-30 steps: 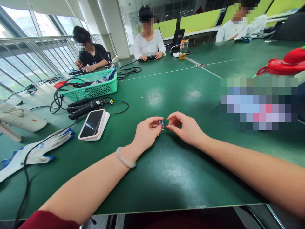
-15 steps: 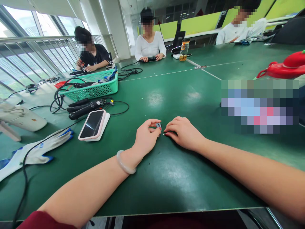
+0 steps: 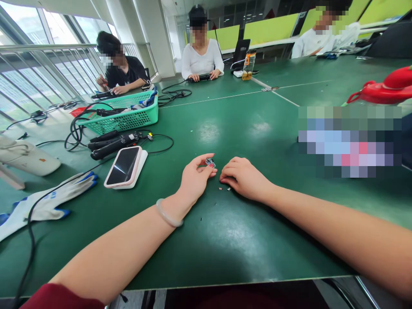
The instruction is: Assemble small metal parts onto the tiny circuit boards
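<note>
Between thumb and fingers my left hand (image 3: 195,177) pinches a small dark part with light edges (image 3: 210,162), held just above the green table (image 3: 206,244). Close on its right rests my right hand (image 3: 246,178), fingers curled down toward the tabletop; anything under the fingertips is hidden. Two tiny pieces lie on the table below the hands: a pinkish one (image 3: 220,188) and a pale one (image 3: 228,189) beside my right thumb.
At the left are a phone (image 3: 122,166), black tools (image 3: 114,145) with cables, a white-blue glove (image 3: 51,197) and a green basket (image 3: 125,118). A red-lidded object (image 3: 380,91) stands at the right. People sit across the table.
My left hand has shifted slightly left and up with the small part, whose tilt differs. The two tiny pieces now show separately on the table, and my right fingers are more curled.
</note>
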